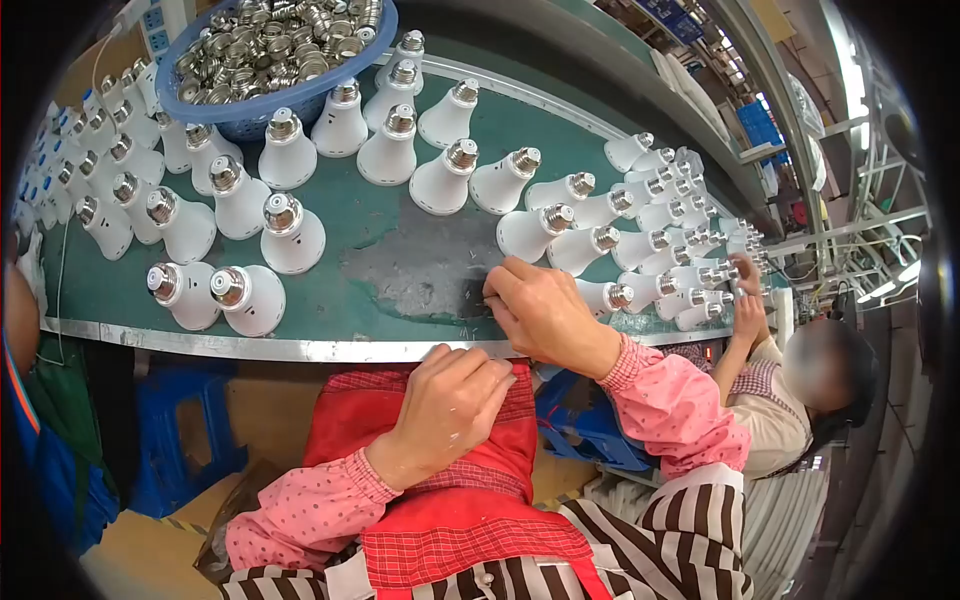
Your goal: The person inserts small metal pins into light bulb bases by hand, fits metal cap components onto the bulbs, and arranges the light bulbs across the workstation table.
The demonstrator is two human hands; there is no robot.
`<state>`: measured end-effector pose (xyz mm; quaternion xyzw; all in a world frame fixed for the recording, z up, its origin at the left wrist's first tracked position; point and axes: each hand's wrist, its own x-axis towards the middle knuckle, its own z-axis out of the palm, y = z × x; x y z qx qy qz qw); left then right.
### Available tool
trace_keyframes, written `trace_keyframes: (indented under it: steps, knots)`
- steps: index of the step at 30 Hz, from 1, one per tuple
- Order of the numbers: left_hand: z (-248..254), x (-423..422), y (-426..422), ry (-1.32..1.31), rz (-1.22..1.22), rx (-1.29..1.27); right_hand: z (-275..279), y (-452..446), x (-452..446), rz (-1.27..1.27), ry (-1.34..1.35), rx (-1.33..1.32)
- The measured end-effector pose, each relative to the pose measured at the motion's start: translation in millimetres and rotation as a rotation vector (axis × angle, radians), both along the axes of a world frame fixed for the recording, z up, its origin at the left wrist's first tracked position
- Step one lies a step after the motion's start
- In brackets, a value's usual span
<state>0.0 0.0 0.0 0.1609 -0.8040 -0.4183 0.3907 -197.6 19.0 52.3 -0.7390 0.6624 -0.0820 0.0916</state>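
My left hand (450,408) is just off the metal table edge, above the red apron (430,510). Its fingers are curled together, and whatever they may hold is hidden. My right hand (548,312) is at the edge of the green table (330,320), its fingers bent inward beside a worn grey patch (425,265); no object shows in it. Nearest to it is a white bulb with a metal cap (527,235), standing just behind. Two more bulbs (254,302) stand near the front edge, left of my hands.
Several white bulbs (387,156) stand along the back and both sides. A blue basket (250,128) of metal caps (270,45) sits at the back left. On the right, a co-worker's hand (748,315) is near the far bulbs. Blue stools (180,440) are below the table.
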Motion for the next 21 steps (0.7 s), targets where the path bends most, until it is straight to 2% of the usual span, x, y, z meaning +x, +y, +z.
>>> trace_keyframes:
  steps: [8, 11, 14, 18, 21]
  knots:
    - [-4.5, 5.8, -3.1, 0.027, 0.000, -0.006, 4.6, -15.0, 11.7, 0.106, 0.273, 0.052]
    - [-5.0, 7.8, -3.6, 0.043, 0.006, -0.015, 2.9, -16.3, 14.1, 0.116, 0.296, 0.028]
    - [2.3, 12.2, -7.3, 0.035, 0.009, -0.024, -5.3, -15.4, 6.0, 0.072, 0.171, -0.076]
    - [7.7, 13.1, -22.6, 0.014, 0.241, -0.019, 13.1, -9.8, 6.4, -0.462, -0.698, 0.196]
    - [11.3, 3.4, -32.1, 0.020, 0.288, -0.017, 23.7, -0.5, 16.3, -0.642, -1.131, 0.289]
